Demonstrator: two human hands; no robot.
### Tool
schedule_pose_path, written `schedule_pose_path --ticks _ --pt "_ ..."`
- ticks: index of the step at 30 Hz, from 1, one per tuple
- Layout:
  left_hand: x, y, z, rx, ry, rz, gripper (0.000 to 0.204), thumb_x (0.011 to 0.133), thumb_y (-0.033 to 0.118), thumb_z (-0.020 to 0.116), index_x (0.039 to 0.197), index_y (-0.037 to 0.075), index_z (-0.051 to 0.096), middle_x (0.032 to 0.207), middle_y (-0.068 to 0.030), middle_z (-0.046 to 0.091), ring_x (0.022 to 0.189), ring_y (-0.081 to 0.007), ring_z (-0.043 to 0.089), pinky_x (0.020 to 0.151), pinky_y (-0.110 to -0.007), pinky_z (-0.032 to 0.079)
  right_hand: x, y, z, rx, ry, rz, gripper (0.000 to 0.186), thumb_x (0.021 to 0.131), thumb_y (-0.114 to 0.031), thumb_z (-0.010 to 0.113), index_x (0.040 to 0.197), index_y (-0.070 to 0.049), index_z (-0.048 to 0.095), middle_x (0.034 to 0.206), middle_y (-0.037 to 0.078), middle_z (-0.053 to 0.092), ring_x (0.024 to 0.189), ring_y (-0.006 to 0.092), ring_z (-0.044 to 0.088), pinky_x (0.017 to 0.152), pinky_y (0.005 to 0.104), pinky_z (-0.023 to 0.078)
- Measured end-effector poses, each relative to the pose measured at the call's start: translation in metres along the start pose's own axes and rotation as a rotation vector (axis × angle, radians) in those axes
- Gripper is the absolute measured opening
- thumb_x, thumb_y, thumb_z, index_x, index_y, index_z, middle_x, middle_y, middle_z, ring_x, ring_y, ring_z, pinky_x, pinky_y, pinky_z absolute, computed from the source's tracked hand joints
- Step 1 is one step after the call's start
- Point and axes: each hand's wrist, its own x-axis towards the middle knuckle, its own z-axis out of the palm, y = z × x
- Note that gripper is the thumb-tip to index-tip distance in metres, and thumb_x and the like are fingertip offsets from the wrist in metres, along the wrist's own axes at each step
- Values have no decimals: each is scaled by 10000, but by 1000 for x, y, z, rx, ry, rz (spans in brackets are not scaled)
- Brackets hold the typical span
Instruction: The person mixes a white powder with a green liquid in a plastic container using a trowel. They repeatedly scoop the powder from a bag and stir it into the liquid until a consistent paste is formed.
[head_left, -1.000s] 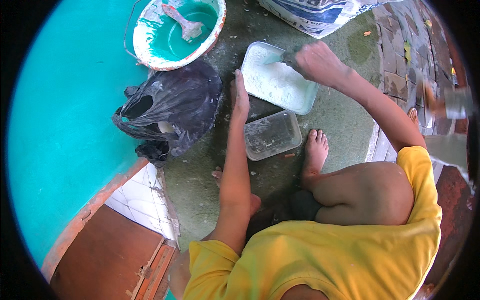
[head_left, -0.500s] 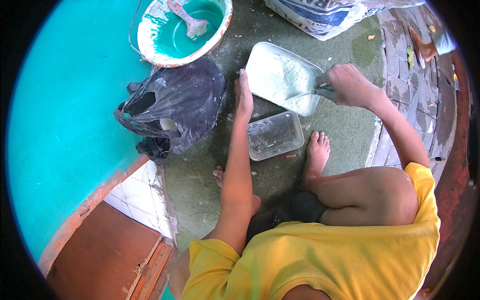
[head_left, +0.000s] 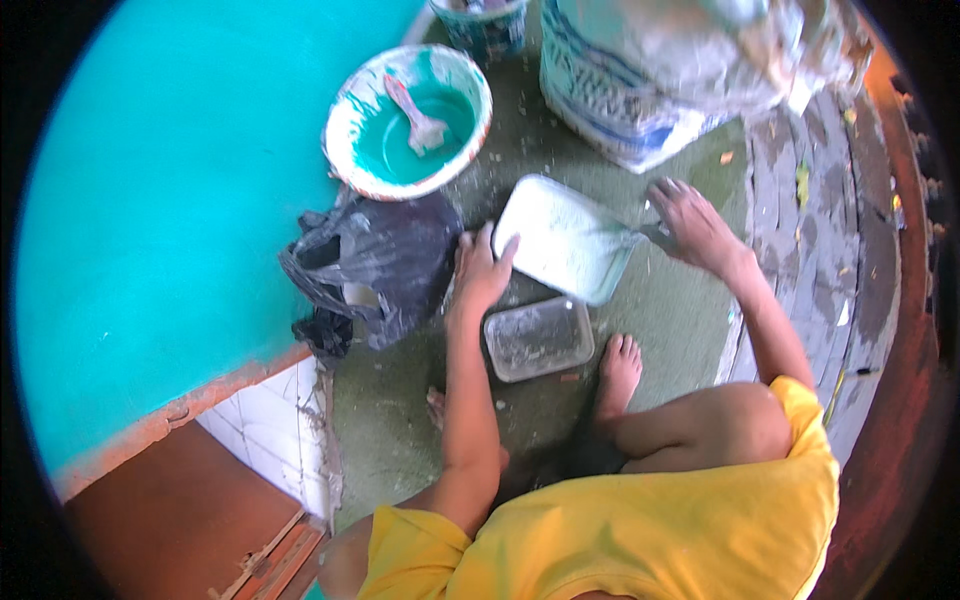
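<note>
A white tray (head_left: 560, 235) holding pale powder lies on the concrete ground. My left hand (head_left: 480, 265) is at its left edge, fingers apart, with the thumb by the rim. My right hand (head_left: 700, 225) is at the tray's right, fingers partly extended over a dark scraper (head_left: 652, 233) that it seems to grip; the contact is blurred. Below the tray sits a clear plastic container (head_left: 538, 340), nearly empty, with white residue. A black plastic bag (head_left: 385, 260) lies beside my left hand.
A white bucket (head_left: 340, 120) of teal paint with a brush (head_left: 425, 130) stands at the upper left, another bucket (head_left: 480, 30) behind it. A large sack (head_left: 640, 90) is at the top right, a teal wall (head_left: 160, 200) left, pavers (head_left: 820, 260) right, my bare foot (head_left: 620, 370) near the container.
The view has tilted, bringing a second bucket into sight. My left hand's fingers have spread at the tray. My right fingers have straightened somewhat. The passing person's legs are no longer seen.
</note>
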Motion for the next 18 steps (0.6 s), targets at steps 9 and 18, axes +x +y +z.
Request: schedule_pose_path --ticks 9,18 --pt "-53 137 -298 405 684 287 172 899 169 538 1030 79 604 1038 -81 586 942 -238 557 794 -372 441 -32 -7 -71 707 -159 476 201 760 -83 617 934 12 583 594 163 515 607 346 569 597 391 454" --pt "15 210 -454 1084 1081 809 144 804 130 644 834 51 527 1111 -96 564 1191 -289 454 955 -404 385 -20 142 -201 -197 460 801 111 831 -104 567 853 4 551 649 201 540 624 343 568 572 423 408"
